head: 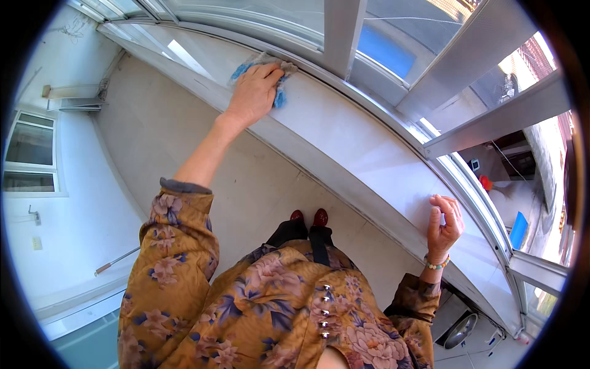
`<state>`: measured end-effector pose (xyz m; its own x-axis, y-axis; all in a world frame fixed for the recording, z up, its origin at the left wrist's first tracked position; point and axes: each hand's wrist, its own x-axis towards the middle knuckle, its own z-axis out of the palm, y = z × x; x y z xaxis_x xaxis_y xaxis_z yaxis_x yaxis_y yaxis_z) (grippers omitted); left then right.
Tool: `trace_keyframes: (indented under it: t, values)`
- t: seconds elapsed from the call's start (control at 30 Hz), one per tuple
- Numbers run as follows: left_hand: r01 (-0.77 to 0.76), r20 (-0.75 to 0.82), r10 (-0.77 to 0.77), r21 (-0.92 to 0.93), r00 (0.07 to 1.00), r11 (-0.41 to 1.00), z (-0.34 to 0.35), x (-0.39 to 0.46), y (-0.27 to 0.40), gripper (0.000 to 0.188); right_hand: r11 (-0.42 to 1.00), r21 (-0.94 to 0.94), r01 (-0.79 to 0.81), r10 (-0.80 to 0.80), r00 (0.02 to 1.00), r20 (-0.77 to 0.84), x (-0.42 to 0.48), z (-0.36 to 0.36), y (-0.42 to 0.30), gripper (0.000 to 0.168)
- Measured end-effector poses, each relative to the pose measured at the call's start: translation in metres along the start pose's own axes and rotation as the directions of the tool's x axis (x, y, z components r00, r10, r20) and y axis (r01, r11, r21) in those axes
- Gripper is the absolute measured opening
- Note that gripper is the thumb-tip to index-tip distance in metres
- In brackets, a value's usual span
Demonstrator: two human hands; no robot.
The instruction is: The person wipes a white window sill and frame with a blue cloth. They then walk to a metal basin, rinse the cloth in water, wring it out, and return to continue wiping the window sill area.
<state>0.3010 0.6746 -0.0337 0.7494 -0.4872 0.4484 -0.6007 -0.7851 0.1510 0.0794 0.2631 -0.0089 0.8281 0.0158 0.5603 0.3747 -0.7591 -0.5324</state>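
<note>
My left hand (253,94) presses a blue and grey cloth (280,98) flat on the white window sill (341,124), close to the metal window track. The cloth is bunched, with its greyish part towards the frame and blue folds showing on both sides of the fingers. My right hand (445,223) is at the far right part of the sill, its fingers curled loosely with nothing seen in them. A beaded bracelet (437,264) is on that wrist. Whether the right hand rests on the sill is hard to tell.
Metal window frames (343,37) curve along the sill's outer side, with an open gap at the right. Below the sill lies a pale floor (249,184). A rod with a brown handle (103,269) is by the left wall. A round metal bowl-like thing (460,331) stands low at right.
</note>
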Motion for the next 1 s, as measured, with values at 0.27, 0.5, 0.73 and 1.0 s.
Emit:
trace_keyframes:
  t: [0.27,0.5,0.73,1.0]
  values:
    - [-0.091,0.126,0.105,-0.112,0.986,0.990,-0.031,-0.019,0.037,0.030,0.999,-0.038,0.014,-0.014,1.000,0.003,-0.002,0.001,0.005,0.016]
    - [-0.095,0.074,0.103,-0.097,0.992,0.991,-0.006,0.020,0.020,0.030,0.999,-0.044,0.008,-0.007,1.000,0.019,0.000,0.001,0.007,0.019]
    - [-0.115,0.128,0.128,-0.101,0.983,0.988,-0.030,-0.007,0.019,0.027,0.999,-0.034,0.001,-0.002,1.000,-0.020,-0.002,0.001,0.007,0.020]
    - [-0.111,0.094,0.117,-0.069,0.989,0.991,-0.009,0.018,0.011,0.030,0.999,-0.043,0.009,-0.009,1.000,-0.011,-0.002,0.002,0.008,0.019]
